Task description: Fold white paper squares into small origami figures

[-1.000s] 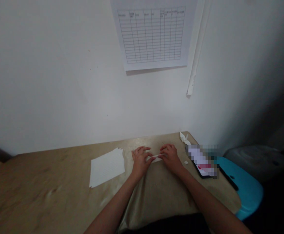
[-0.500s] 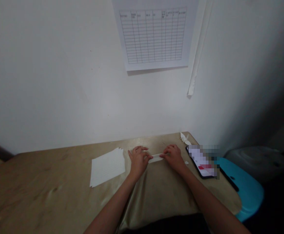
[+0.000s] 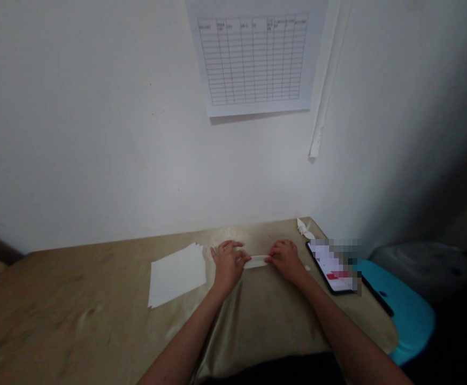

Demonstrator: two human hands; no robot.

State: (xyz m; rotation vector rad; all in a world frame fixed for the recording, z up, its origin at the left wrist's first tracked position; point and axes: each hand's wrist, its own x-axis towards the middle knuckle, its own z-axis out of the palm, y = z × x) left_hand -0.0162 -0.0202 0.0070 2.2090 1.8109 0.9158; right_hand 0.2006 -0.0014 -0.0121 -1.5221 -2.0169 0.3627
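Note:
A narrow strip of folded white paper (image 3: 257, 261) lies on the brown table cover between my two hands. My left hand (image 3: 229, 262) pinches its left end between thumb and forefinger, the other fingers raised. At the right end, my right hand (image 3: 284, 259) grips the strip with curled fingers. Left of my left hand is a fanned stack of white paper sheets (image 3: 177, 275). A phone (image 3: 331, 267) with a lit screen lies to the right of my right hand, and a small white scrap (image 3: 307, 268) sits between them.
Torn or folded white paper (image 3: 304, 229) lies at the table's back right corner. A turquoise stool or seat (image 3: 405, 305) stands beyond the right edge. A printed grid sheet (image 3: 257, 64) hangs on the wall behind the brown-covered table (image 3: 76, 299).
My right hand has shifted very slightly at the strip's right end, showing a little more of the paper. My left hand keeps its hold.

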